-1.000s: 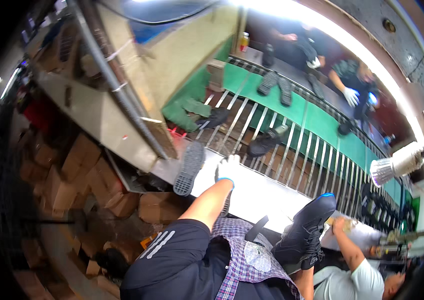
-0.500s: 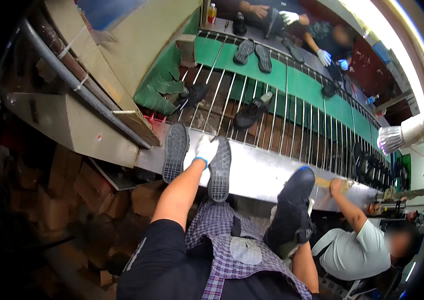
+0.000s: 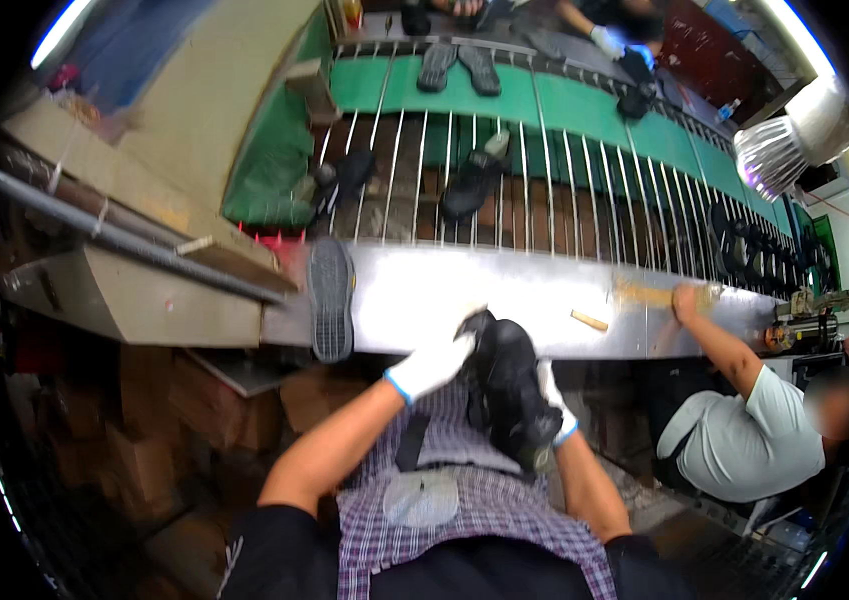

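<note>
So you've got both gloved hands up in front of your apron, just short of the metal ledge. Your right hand has the black shoe – its fingers are mostly tucked behind it, with the white glove and blue cuff poking out at the side. Your left hand comes at it from the other side, fingers closed on the edge of a dark piece right up against the shoe. It's blurry there, so I can't tell where that piece ends and the shoe begins.

Over on the left end of the ledge there's a grey sole lying tread up, and a small tan block sits further right. Past the ledge you've got metal bars with a dark shoe lying on them, then a green strip carrying a pair of soles side by side. Off to your right, a co-worker in a pale shirt has a bare hand on the ledge – well apart from yours.
</note>
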`<state>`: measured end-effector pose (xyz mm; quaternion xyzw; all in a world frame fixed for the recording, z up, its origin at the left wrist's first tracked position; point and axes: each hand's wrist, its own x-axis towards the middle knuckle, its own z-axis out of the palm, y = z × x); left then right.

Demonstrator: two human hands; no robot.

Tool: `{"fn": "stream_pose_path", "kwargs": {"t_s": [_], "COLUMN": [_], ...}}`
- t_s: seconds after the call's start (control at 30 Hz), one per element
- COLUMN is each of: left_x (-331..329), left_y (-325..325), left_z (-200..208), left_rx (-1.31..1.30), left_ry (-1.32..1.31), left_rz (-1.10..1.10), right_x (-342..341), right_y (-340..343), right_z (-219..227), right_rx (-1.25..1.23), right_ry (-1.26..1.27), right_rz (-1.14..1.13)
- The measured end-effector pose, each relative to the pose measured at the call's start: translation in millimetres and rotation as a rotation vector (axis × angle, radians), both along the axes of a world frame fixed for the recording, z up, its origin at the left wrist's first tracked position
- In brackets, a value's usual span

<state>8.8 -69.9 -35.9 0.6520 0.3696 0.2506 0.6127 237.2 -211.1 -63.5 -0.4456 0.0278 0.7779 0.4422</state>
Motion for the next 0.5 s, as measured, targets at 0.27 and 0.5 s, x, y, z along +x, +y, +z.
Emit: {"fn": "stream_pose_path", "kwargs": {"t_s": [0.27, 0.5], "left_x": [10.5, 15.0], "left_y": [8.7, 5.3], "left_z": [16.4, 17.8], "left_rx": [0.019, -0.076], "left_ry": [0.008, -0.055], "left_rz": [-0.119, -0.083], "right_x": [7.2, -0.9], "right_y": [-24.4, -30.3], "right_z": [-27.4, -0.6], "right_rx": [-0.013, -0.123], "right_ry": [0.152, 0.171], "right_rz": [-0.091, -0.146]}}
